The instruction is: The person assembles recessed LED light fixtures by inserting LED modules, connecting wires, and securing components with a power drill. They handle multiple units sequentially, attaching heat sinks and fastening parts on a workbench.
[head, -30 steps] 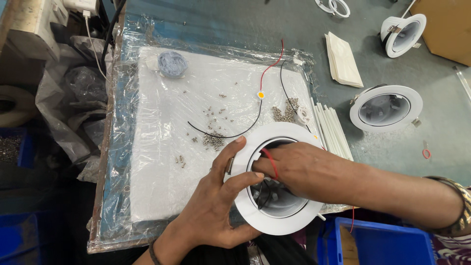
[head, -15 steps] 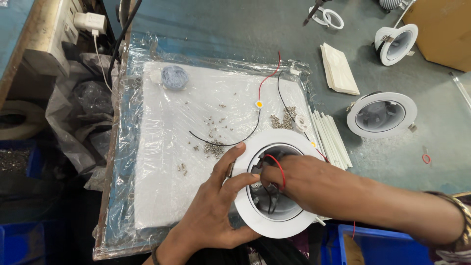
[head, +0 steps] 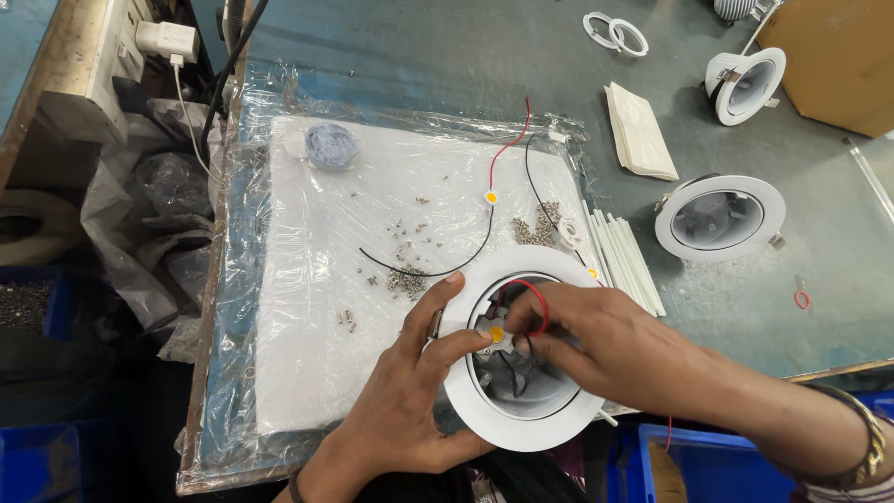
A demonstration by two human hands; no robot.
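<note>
Here the grey bench [head: 447,56] carries everything, and on it lies a large white foam pad [head: 354,279] wrapped in clear plastic film, framed by a blue-edged board. At the pad's near right corner sits a round white downlight housing [head: 521,428], face up, overhanging the pad's edge slightly. The left hand [head: 410,401] grips the housing's left rim, thumb and index finger spread across the ring, the other fingers curled beneath. The right hand [head: 596,345] reaches in from the right over the housing's opening, its fingertips pressed together, pinching a small yellow LED chip [head: 497,333] with a red wire [head: 531,298] looping up from it.

Beyond the pad to the right, 2 more white downlight housings rest on the bench, 1 near [head: 717,216] and 1 farther back [head: 743,84], well apart from the hands. A stack of cream paper pieces [head: 639,130] lies between them and the pad, and a bundle of thin white rods [head: 626,261] lies just beside the pad's right edge. On the pad, a second LED chip with red and black leads [head: 491,197] lies in the middle, with small screws [head: 406,279] scattered around it and a bluish-grey tape roll [head: 331,146] near the far left corner.
</note>
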